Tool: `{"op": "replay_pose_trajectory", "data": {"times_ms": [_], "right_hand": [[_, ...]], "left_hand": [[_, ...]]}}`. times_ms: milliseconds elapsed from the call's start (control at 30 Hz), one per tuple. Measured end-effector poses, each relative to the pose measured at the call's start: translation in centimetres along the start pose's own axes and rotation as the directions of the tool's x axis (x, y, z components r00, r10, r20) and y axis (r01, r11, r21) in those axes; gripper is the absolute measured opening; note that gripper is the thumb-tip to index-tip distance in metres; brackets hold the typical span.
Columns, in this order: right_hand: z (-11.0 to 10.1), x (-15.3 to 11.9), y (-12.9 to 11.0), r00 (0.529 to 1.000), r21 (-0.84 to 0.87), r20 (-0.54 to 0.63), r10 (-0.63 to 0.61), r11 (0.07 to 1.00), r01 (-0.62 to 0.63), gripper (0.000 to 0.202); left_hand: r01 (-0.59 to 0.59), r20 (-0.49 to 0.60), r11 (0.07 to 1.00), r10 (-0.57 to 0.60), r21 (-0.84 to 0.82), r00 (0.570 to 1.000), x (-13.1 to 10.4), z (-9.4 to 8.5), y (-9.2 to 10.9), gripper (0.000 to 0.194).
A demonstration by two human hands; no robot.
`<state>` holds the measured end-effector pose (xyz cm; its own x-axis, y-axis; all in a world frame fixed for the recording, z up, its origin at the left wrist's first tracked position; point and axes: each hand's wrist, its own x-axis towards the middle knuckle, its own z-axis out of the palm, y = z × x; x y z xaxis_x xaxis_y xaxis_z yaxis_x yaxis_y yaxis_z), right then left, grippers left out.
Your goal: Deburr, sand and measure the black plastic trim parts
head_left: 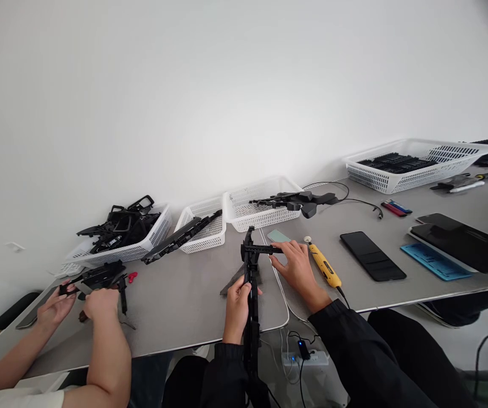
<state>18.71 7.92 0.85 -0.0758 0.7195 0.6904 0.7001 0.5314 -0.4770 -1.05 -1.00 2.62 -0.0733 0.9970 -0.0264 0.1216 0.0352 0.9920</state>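
My left hand is wrapped round a long, narrow black plastic part, which stands lengthwise from the table edge toward my lap. In my right hand is a black caliper, its bar pointing left. The caliper's jaw end lies across the upper part of the black piece; whether the jaws touch it on both sides I cannot tell. Beneath my left hand a dark grey cloth or pad shows on the table. To the right of my right hand lies a yellow rotary tool with a round white tip.
White baskets line the wall, several holding or supporting black plastic parts. At left, a co-worker's hands work on a black part. A black phone-like slab, a blue tray and dark panels lie right. Cables hang below.
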Motion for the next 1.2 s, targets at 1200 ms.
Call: {"op": "replay_pose_trajectory", "data": {"times_ms": [1200], "right_hand": [[0.34,-0.12,0.72,0.999,0.037,-0.031,-0.043,0.998,0.044,0.028]], "left_hand": [[-0.01,0.004,1.0,0.01,-0.009,1.0,0.21,-0.03,-0.11,0.038]]}}
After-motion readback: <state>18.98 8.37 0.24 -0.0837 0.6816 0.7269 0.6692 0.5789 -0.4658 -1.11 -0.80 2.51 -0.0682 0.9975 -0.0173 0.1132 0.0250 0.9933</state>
